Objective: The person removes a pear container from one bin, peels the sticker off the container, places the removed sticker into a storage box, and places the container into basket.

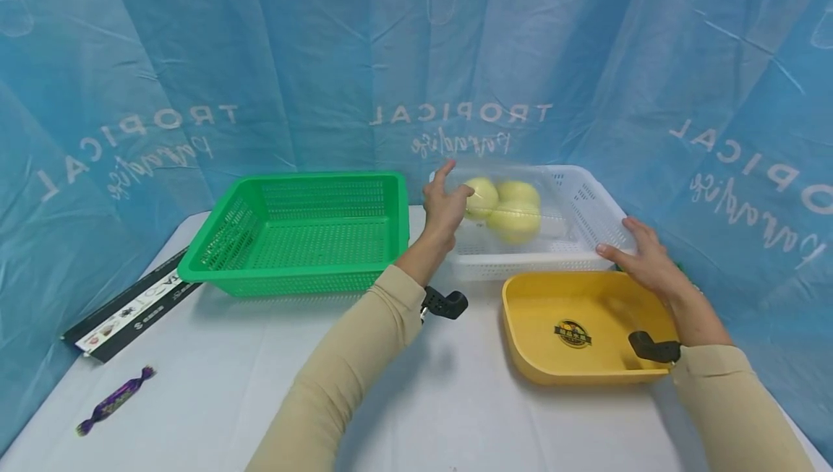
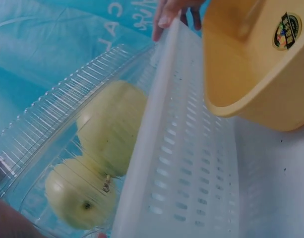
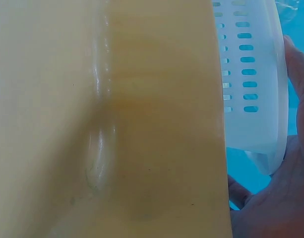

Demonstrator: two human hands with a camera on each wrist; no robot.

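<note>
My left hand (image 1: 445, 206) grips the left end of a clear plastic box (image 1: 553, 201), its fingers spread along it. Pale yellow-green, apple-like fruits (image 1: 514, 222) show through the box, one with a stem in the left wrist view. The box overlaps the white perforated basket (image 1: 530, 261), and in the left wrist view the fruits appear above the basket's rim (image 2: 151, 116). At the basket's right front corner my right hand (image 1: 647, 259) holds the rim, thumb on the near side. In the right wrist view, the yellow basin (image 3: 164, 148) hides part of that hand.
The yellow basin (image 1: 520, 345) stands just in front of the white basket. To the left is an empty green basket (image 1: 293, 280). A long black carton (image 1: 130, 306) and a purple wrapped candy (image 1: 116, 401) lie at far left. A blue curtain (image 1: 325, 60) hangs behind.
</note>
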